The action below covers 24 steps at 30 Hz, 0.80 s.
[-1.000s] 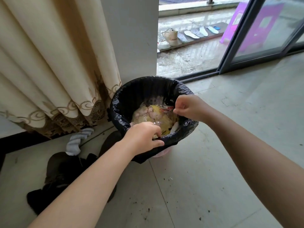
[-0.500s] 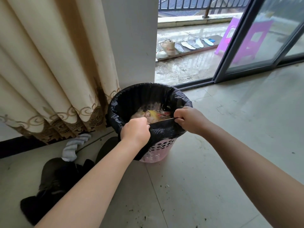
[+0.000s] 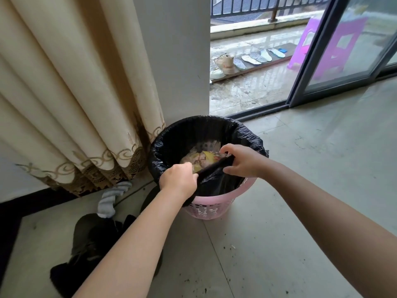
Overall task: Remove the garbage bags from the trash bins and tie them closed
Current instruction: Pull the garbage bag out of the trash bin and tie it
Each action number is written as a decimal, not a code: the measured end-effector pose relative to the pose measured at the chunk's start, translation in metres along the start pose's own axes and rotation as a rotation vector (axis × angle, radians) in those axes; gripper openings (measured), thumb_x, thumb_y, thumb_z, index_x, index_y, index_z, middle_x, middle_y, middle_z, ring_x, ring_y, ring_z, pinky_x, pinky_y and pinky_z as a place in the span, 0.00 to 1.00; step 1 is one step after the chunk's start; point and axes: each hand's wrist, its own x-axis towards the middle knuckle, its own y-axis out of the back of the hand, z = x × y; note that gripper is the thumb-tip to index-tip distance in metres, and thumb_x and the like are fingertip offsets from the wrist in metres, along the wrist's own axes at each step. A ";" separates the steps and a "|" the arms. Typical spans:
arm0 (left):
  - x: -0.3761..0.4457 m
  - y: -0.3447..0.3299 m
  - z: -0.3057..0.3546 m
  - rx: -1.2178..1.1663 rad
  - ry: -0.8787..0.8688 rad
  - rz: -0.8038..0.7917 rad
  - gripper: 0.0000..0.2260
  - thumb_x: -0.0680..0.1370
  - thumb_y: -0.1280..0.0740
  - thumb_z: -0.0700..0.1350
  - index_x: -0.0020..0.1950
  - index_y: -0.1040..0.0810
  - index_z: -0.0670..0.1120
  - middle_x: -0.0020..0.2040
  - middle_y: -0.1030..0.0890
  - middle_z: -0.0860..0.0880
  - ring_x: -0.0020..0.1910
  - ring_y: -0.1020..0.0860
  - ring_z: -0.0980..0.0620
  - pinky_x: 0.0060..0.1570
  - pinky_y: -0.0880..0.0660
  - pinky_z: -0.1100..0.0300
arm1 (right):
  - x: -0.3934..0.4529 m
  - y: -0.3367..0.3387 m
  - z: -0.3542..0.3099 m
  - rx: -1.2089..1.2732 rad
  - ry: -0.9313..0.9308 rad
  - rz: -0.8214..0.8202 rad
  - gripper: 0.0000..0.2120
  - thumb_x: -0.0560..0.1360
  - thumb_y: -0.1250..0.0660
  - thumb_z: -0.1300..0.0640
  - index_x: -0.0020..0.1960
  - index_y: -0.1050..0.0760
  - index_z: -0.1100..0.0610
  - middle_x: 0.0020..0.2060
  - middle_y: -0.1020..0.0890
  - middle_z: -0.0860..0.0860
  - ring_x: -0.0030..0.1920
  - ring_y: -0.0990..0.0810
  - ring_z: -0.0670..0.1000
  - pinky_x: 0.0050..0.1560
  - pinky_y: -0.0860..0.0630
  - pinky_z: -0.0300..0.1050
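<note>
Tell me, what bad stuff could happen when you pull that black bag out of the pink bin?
1. The black bag is pulled off only the near rim; its far edge is folded over the pink bin, so lifting might tip the light bin.
2. The left hand and right hand stretch the thin edge tight; it might tear.
3. The rubbish could spill through the open top.

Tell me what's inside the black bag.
Inside the black bag, crumpled pale wrappers and a yellow scrap show. The near rim, stretched between left hand and right hand, covers the rest; depth unseen.
</note>
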 end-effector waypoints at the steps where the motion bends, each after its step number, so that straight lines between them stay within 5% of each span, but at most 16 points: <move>1: 0.000 0.001 -0.002 -0.020 -0.045 -0.066 0.17 0.77 0.41 0.57 0.55 0.28 0.45 0.53 0.21 0.45 0.52 0.23 0.45 0.41 0.30 0.56 | -0.002 -0.001 0.002 -0.044 0.012 -0.022 0.26 0.71 0.31 0.59 0.67 0.36 0.55 0.61 0.29 0.55 0.49 0.30 0.49 0.50 0.31 0.40; 3: 0.000 0.004 -0.005 -0.042 -0.101 -0.228 0.24 0.73 0.40 0.63 0.58 0.27 0.45 0.54 0.21 0.48 0.53 0.23 0.47 0.45 0.27 0.56 | -0.005 -0.004 0.005 -0.207 -0.008 -0.005 0.31 0.70 0.31 0.62 0.69 0.39 0.53 0.60 0.31 0.55 0.51 0.27 0.54 0.51 0.26 0.45; 5: -0.001 0.009 -0.007 -0.016 -0.134 -0.274 0.23 0.72 0.35 0.60 0.58 0.26 0.45 0.55 0.22 0.48 0.55 0.24 0.47 0.50 0.25 0.54 | -0.006 -0.004 0.007 -0.373 -0.057 0.129 0.31 0.70 0.34 0.65 0.69 0.40 0.53 0.59 0.32 0.57 0.54 0.26 0.59 0.47 0.24 0.51; 8: 0.000 0.017 -0.011 0.148 -0.133 -0.052 0.09 0.73 0.35 0.44 0.53 0.24 0.46 0.53 0.22 0.46 0.56 0.25 0.45 0.51 0.27 0.54 | -0.007 0.006 0.014 -0.428 -0.159 0.316 0.26 0.68 0.36 0.67 0.65 0.36 0.56 0.56 0.31 0.59 0.54 0.26 0.61 0.41 0.30 0.47; 13: 0.009 0.033 -0.029 0.147 0.121 -0.160 0.11 0.73 0.35 0.44 0.53 0.23 0.43 0.51 0.22 0.43 0.51 0.24 0.43 0.46 0.27 0.54 | -0.016 0.028 0.039 -0.306 -0.367 0.444 0.15 0.70 0.35 0.60 0.55 0.26 0.61 0.55 0.25 0.61 0.52 0.23 0.62 0.42 0.30 0.46; 16: 0.017 0.041 -0.039 0.075 0.264 -0.160 0.14 0.76 0.38 0.42 0.61 0.25 0.41 0.60 0.23 0.40 0.58 0.25 0.40 0.55 0.26 0.52 | -0.022 0.034 0.054 -0.240 -0.481 0.484 0.10 0.73 0.42 0.61 0.47 0.23 0.63 0.50 0.21 0.63 0.50 0.23 0.63 0.41 0.33 0.45; 21: 0.010 0.033 -0.035 -0.105 0.256 0.009 0.15 0.78 0.43 0.37 0.64 0.28 0.40 0.64 0.28 0.38 0.61 0.28 0.39 0.59 0.29 0.49 | -0.017 0.027 0.058 0.362 -0.554 0.425 0.13 0.77 0.50 0.60 0.44 0.28 0.61 0.31 0.22 0.57 0.26 0.26 0.55 0.25 0.31 0.38; 24: 0.007 0.028 -0.030 -0.244 0.090 0.152 0.16 0.78 0.44 0.36 0.64 0.28 0.37 0.72 0.38 0.38 0.70 0.37 0.40 0.67 0.37 0.52 | -0.009 0.026 0.053 0.643 -0.501 0.531 0.14 0.79 0.50 0.61 0.52 0.27 0.64 0.43 0.23 0.59 0.36 0.23 0.57 0.31 0.27 0.43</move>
